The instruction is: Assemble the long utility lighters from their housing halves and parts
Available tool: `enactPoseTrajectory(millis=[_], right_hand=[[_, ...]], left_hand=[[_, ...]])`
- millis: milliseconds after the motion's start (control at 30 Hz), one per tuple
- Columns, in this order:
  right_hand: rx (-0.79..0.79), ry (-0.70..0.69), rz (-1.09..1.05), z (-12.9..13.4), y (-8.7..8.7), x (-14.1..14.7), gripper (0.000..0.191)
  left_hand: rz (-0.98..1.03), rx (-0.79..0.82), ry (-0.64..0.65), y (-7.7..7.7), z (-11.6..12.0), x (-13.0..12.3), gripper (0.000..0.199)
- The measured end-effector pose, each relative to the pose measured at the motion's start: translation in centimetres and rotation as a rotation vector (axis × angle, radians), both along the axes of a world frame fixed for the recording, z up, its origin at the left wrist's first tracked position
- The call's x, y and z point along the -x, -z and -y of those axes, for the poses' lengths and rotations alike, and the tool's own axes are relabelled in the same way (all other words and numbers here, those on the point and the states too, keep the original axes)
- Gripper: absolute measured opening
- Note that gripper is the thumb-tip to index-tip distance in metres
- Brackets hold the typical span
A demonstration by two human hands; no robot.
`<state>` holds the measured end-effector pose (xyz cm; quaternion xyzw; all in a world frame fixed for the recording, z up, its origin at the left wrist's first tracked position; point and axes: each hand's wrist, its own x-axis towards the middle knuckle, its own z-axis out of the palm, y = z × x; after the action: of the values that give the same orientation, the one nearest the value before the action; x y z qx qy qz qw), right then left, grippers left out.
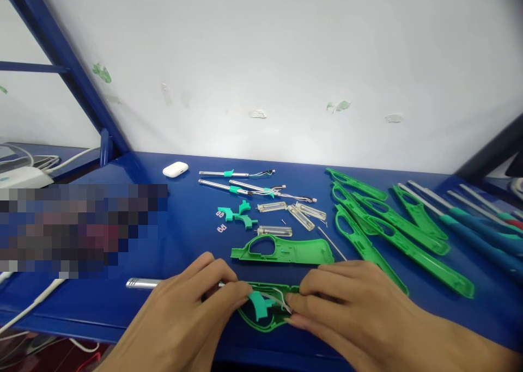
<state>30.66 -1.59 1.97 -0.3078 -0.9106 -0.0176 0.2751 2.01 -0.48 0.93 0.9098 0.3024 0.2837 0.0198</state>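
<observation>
A green lighter handle half-shell (261, 328) with a finger loop lies low in front of me, partly covered by both hands. My left hand (192, 306) is closed over the metal lighter tube (141, 283), whose end sticks out to the left. Its thumb touches the teal trigger (258, 305) at the loop. Thin white wires (280, 296) run from there to my right hand (351, 306), whose fingertips pinch them over the shell. The shell's right part is hidden beneath that hand. Just behind lies a second green half-shell (304, 250), its inner side up.
Tubes with teal triggers (235, 188), loose triggers (245, 219), clear fuel tanks (301, 217) and a thin metal rod (332, 242) lie behind. At right are more green shells (420, 247) and blue-handled tools (469, 236). A white case (175, 169) sits back left; a blurred patch covers the left.
</observation>
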Motion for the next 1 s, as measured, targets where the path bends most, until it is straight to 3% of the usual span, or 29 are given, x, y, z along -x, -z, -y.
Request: enactPoseTrajectory(millis=[267,733,1000], right_hand=[[0.037,-0.025,-0.006,-0.1,0.1,0.0,0.037],[0.057,-0.032,0.013,-0.1,0.0,0.0,0.044],[-0.034,-0.041,-0.005,-0.1,0.5,0.0,0.043]], left_hand=[[0.003,0.001,-0.004,0.7,0.1,-0.7,0.030],[0.106,0.056,-0.073,0.9,0.0,-1.7,0.028],[0.114,0.053,-0.083,0.7,-0.1,-1.9,0.026]])
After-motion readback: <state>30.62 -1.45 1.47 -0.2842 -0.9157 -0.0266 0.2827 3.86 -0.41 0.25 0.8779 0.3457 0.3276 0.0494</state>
